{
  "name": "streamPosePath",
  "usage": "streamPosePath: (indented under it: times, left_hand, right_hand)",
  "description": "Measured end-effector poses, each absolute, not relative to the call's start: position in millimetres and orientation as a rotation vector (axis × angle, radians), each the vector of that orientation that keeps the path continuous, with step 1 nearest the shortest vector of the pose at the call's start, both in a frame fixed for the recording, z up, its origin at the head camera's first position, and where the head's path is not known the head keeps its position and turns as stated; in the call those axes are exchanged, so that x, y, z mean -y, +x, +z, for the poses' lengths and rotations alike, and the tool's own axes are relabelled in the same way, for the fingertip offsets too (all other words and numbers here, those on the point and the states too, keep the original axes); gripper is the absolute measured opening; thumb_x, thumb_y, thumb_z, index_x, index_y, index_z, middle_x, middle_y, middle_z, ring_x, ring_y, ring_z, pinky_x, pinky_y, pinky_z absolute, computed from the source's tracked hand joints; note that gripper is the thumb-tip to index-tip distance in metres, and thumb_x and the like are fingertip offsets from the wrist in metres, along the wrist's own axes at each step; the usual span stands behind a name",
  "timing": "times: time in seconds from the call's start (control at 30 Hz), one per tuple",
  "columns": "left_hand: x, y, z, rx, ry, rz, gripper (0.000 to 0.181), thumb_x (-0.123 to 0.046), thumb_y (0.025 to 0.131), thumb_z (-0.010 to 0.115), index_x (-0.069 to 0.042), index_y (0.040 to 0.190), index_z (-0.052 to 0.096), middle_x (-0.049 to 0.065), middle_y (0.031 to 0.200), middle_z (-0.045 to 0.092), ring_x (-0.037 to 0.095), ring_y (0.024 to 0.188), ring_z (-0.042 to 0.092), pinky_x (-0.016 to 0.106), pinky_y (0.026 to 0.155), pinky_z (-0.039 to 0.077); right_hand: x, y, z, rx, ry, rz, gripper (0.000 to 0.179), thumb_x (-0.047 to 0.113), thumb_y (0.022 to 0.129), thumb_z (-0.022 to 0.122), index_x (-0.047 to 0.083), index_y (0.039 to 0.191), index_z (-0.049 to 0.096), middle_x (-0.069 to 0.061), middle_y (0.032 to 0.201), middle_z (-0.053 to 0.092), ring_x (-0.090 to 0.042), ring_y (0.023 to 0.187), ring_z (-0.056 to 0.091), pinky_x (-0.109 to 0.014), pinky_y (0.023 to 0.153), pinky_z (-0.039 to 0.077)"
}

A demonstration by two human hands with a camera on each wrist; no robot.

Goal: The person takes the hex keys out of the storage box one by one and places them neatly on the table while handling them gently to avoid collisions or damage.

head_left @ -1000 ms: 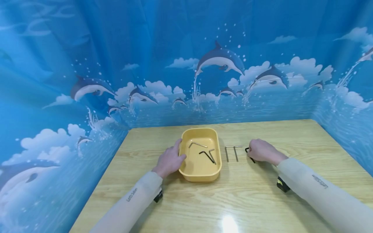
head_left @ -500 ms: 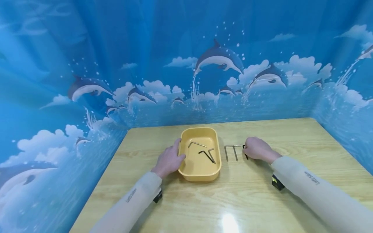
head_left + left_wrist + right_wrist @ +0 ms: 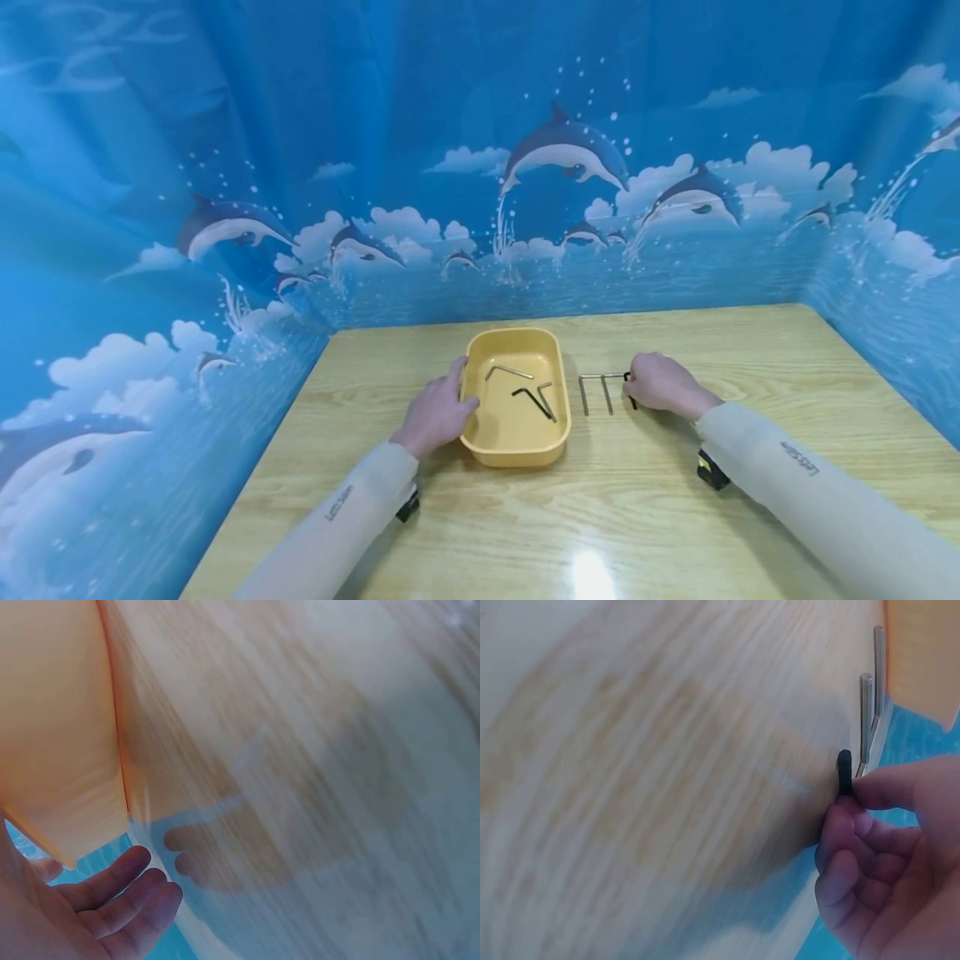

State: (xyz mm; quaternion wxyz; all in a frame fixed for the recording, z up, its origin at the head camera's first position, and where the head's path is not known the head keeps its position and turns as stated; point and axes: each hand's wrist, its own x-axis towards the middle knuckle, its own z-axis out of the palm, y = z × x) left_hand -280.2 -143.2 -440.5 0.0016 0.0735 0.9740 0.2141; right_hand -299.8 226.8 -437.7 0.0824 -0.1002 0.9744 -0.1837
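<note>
My right hand (image 3: 663, 385) pinches a black hex key (image 3: 845, 772) between thumb and fingers, low over the table. Most of that key is hidden by the hand in the head view. Just left of it, two silver hex keys (image 3: 584, 397) (image 3: 607, 395) lie side by side, their short arms pointing right. At the left side of a yellow tray (image 3: 517, 458), my left hand (image 3: 437, 410) holds the rim, thumb over the edge and index finger along the outside. Its other fingers (image 3: 124, 900) hang loosely beside the tray wall. Inside the tray are a black hex key (image 3: 534, 403) and two silver ones (image 3: 512, 372) (image 3: 546, 402).
A light wood-grain table (image 3: 525, 533) bears everything. Blue curtains (image 3: 420, 167) printed with dolphins and clouds enclose its back and sides. Both forearms wear pale sleeves (image 3: 337, 517), with a small dark device (image 3: 712, 469) at each wrist.
My right hand has slid left with the black hex key, bringing it beside the two silver ones; over the last half second it barely moves. The left hand and tray stay put.
</note>
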Motion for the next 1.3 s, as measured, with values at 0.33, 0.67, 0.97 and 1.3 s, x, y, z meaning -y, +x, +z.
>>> streamPosePath:
  times: [0.33, 0.67, 0.97, 1.3]
  left_hand:
    - [147, -281, -440, -3.051, 0.196, 0.683, 0.074, -0.041, 0.097, 0.055, -0.023, 0.161, 0.023, 0.016, 0.139, 0.060, 0.033, 0.122, 0.060, 0.053, 0.099, 0.050]
    - [150, -280, -442, -3.044, 0.183, 0.690, 0.074, -0.041, 0.097, 0.056, -0.023, 0.161, 0.022, 0.016, 0.139, 0.059, 0.033, 0.122, 0.059, 0.053, 0.098, 0.051]
    - [142, -281, -439, -3.035, 0.207, 0.675, 0.074, -0.042, 0.097, 0.055, -0.023, 0.161, 0.023, 0.014, 0.142, 0.058, 0.033, 0.124, 0.059, 0.053, 0.100, 0.050]
    - [142, -279, -438, -3.035, 0.187, 0.650, 0.074, -0.042, 0.098, 0.054, -0.023, 0.161, 0.022, 0.015, 0.143, 0.057, 0.034, 0.125, 0.059, 0.053, 0.101, 0.049]
  right_hand:
    - [-222, -303, -436, -2.908, -0.309, -0.555, 0.042, 0.015, 0.095, 0.056, 0.018, 0.054, 0.046, 0.007, 0.048, 0.027, -0.009, 0.044, 0.023, -0.026, 0.047, 0.029]
    - [-218, -304, -435, -2.866, -0.298, -0.561, 0.039, 0.016, 0.095, 0.056, 0.017, 0.056, 0.049, 0.007, 0.048, 0.030, -0.009, 0.043, 0.028, -0.026, 0.047, 0.033]
    - [-214, -301, -419, -2.902, -0.335, -0.389, 0.036, 0.024, 0.097, 0.058, 0.014, 0.063, 0.054, 0.003, 0.054, 0.042, -0.012, 0.046, 0.038, -0.029, 0.049, 0.037]
    - [-156, -303, -364, -2.929, -0.533, -0.339, 0.041, 0.025, 0.096, 0.059, 0.017, 0.058, 0.049, 0.004, 0.051, 0.040, -0.011, 0.045, 0.038, -0.027, 0.047, 0.038]
